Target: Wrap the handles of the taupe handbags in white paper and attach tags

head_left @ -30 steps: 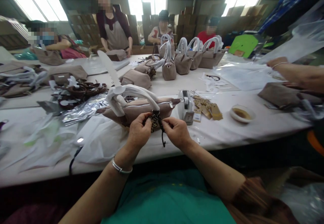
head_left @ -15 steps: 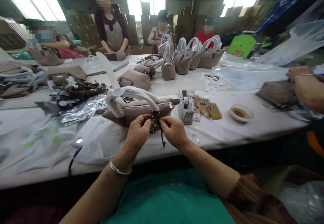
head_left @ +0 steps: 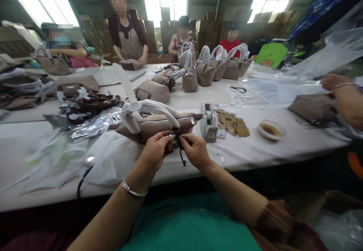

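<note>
Plainly, I see a taupe, soft-sided handbag (head_left: 155, 127) on the pale cloth-covered table (head_left: 255, 154), its arched handles (head_left: 130, 121) wrapped in white. Its long axis runs left to right, one dark tapered end pointing right, just beside the tape dispenser (head_left: 210, 126). At its near side, the left hand (head_left: 153, 150) pinches a leopard-print piece (head_left: 171, 143); the right hand (head_left: 195, 150) pinches a thin dark cord (head_left: 182, 155), its tail dangling and curled.
</note>
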A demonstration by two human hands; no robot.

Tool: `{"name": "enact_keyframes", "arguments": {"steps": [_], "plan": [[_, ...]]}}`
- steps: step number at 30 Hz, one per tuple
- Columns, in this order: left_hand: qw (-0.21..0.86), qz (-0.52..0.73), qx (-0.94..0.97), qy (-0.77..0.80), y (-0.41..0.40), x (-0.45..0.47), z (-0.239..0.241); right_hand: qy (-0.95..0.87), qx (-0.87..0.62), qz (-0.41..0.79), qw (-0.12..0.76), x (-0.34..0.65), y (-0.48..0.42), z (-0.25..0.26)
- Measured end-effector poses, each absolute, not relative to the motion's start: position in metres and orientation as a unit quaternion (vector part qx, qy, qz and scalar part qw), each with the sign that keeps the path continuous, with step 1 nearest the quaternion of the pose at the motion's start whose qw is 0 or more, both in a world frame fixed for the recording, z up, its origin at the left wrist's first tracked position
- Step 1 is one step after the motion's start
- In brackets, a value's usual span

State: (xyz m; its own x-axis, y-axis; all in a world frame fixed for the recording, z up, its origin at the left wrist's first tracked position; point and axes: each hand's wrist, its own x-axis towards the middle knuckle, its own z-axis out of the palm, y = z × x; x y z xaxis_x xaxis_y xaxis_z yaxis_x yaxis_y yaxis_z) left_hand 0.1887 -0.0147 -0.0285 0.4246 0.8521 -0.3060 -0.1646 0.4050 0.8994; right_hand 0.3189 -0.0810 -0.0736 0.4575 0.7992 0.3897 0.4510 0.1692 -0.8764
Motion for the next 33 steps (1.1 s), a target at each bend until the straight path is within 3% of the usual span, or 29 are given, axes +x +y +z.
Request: {"name": "enact_keyframes", "arguments": {"steps": [8,16,24,29,33], "plan": [[0.687,0.372,0.503,0.371,-0.013,0.189,-0.042,-0.549,-0.651,0.109,0.513,0.32,-0.077,-0.058],[0.606,0.394,0.582,0.373,-0.006,0.183,-0.054,-0.623,-0.723,0.001,0.297,0.319,-0.077,-0.035],[0.607,0.403,0.587,0.353,-0.012,0.181,-0.052,-0.694,-0.703,0.015,0.153,0.311,-0.067,-0.003],[0.601,0.403,0.596,0.348,-0.011,0.178,-0.052,-0.685,-0.716,0.01,0.135,0.307,-0.059,0.007],[0.613,0.416,0.579,0.34,-0.01,0.18,-0.051,-0.677,-0.709,0.03,0.195,0.309,-0.052,0.004]]}}
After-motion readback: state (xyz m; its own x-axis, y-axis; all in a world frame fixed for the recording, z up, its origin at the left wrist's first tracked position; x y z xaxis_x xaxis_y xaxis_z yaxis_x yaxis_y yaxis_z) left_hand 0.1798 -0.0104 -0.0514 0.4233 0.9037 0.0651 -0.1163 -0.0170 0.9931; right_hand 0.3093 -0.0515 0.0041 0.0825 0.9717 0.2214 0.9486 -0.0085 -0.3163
